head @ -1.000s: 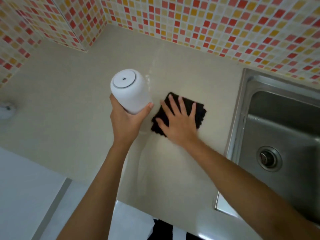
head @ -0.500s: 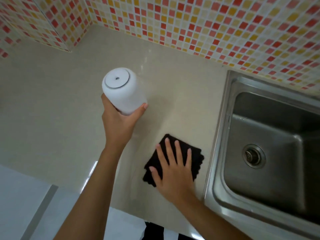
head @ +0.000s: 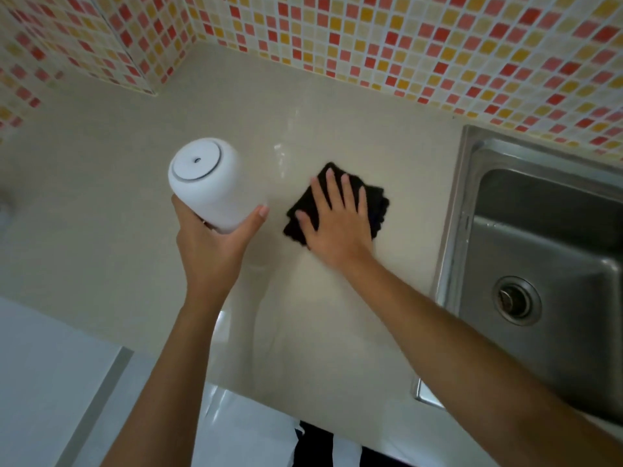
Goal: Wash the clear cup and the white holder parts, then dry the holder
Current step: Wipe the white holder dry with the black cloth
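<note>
- White holder (head: 208,183) is up off the table (head: 101,203), tilted, its round end with a small central hole facing the camera; it sits left of the black cloth (head: 376,203) and well apart from the sink (head: 539,264).
- Left hand (head: 210,244) grips the holder from below, fingers and thumb curled round its lower wall.
- Right hand (head: 337,224) lies flat on the black cloth with straight, spread fingers, pressing it onto the table.
- Change: 0.5 s ago the cloth and right hand were lower on the table, close to the sink's rim; now they are further up, level with the holder, about where they were 1 s ago. That reads as a back-and-forth wipe of the table.
- The holder stays in the same grip across all 3 frames.
- Judgement: washing looks finished, since no water runs and the sink is bare; the clear cup is not in view. Wiping the wet spot probably prepares a dry place for the holder.
</note>
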### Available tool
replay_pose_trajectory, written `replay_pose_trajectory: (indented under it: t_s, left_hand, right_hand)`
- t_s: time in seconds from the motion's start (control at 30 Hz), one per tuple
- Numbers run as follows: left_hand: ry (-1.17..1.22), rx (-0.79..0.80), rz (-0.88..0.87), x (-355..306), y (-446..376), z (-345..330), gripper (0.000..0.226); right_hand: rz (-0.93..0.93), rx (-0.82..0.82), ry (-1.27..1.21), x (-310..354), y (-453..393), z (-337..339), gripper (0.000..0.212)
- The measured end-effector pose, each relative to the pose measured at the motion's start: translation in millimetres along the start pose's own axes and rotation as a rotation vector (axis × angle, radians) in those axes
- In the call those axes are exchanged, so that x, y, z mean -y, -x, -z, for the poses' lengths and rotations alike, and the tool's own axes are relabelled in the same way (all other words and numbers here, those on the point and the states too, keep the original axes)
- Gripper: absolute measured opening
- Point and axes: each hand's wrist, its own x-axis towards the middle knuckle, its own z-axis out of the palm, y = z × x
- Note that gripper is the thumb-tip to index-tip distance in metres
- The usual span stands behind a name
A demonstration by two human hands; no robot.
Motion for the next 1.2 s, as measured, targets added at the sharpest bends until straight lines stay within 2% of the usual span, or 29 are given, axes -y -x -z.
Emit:
replay_pose_trajectory:
  t_s: [0.13,0.23,0.3,0.4,0.5,0.57,0.67,0.8,0.87,0.93,1.03,1.13,1.2]
  left_hand:
    - [0.012,-0.024,0.002,-0.4,-6.3,2.9,0.089]
    - [0.013,-0.027,0.012,-1.9,-10.9,0.6,0.088]
    - [0.01,-0.022,0.017,-1.5,-12.1,-2.5,0.09]
    - [-0.006,0.001,0.008,0.5,-7.9,-5.2,0.09]
    - [-0.008,0.038,0.002,4.4,-1.0,-6.7,0.089]
    - [-0.004,0.055,0.006,4.6,3.0,-8.2,0.089]
    - [0.025,0.048,0.022,0.9,5.0,-14.1,0.089]
    - [0.062,0.069,0.047,-8.5,0.2,-29.8,0.089]
    - [0.076,0.065,0.048,-12.6,-4.7,-36.9,0.088]
    - [0.093,0.046,0.046,-18.9,-8.8,-44.1,0.087]
    - [0.097,0.02,0.026,-26.7,-12.4,-48.0,0.084]
    - [0.054,0.007,-0.001,-24.8,-12.9,-38.3,0.085]
    - [0.027,0.008,-0.009,-18.4,-14.1,-27.4,0.087]
  right_hand:
    - [0.22,0.071,-0.041,41.4,143.1,-10.2,0.068]
    - [0.325,0.055,-0.004,32.7,105.2,-11.7,0.068]
    - [0.258,0.02,0.029,18.3,33.5,-8.4,0.067]
    - [0.023,0.08,0.056,-36.1,-67.0,15.5,0.069]
    - [-0.137,0.078,0.029,-94.5,-95.7,31.0,0.072]
    - [-0.191,0.047,0.041,-107.9,-63.8,29.4,0.071]
    - [-0.18,-0.013,0.08,-93.0,25.1,18.1,0.069]
    - [-0.001,0.08,0.138,-44.2,148.4,11.2,0.071]
    - [0.062,0.109,0.151,-20.4,171.5,5.8,0.072]
    - [0.147,0.104,0.117,-3.5,152.1,4.9,0.071]
    - [0.251,0.094,0.109,3.0,66.2,4.0,0.07]
    - [0.104,0.113,0.107,-13.5,-40.7,8.2,0.07]
    - [-0.009,0.108,0.084,-23.2,-75.3,8.5,0.07]
